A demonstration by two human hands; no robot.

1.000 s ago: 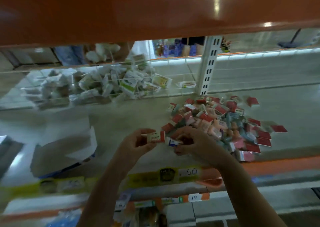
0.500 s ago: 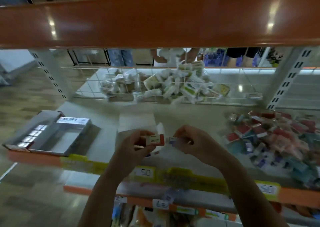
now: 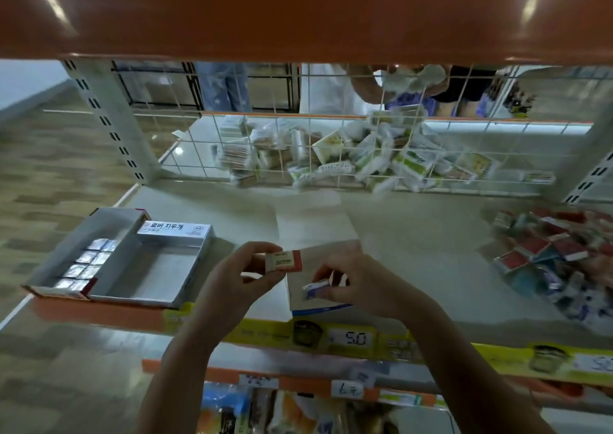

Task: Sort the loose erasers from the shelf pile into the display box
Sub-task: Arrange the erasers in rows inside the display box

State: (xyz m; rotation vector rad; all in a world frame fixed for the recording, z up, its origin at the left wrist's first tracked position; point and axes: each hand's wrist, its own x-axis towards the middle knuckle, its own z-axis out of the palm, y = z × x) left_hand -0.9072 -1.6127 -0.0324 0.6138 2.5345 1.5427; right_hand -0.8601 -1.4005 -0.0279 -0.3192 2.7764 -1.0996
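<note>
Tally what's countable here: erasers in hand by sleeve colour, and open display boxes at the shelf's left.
Red-sleeved eraser, left hand: 1
Blue-sleeved eraser, right hand: 1
Open display boxes: 2
Total: 4
Pile too blurred to count.

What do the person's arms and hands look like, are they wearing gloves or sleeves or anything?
No gloves and no sleeves in view. Both forearms are bare from the bottom of the picture up to the wrists. The left hand and the right hand are bare too. No watch, bracelet or ring shows on either one. The fingernails look short and plain, though the picture is too soft to be sure.
</note>
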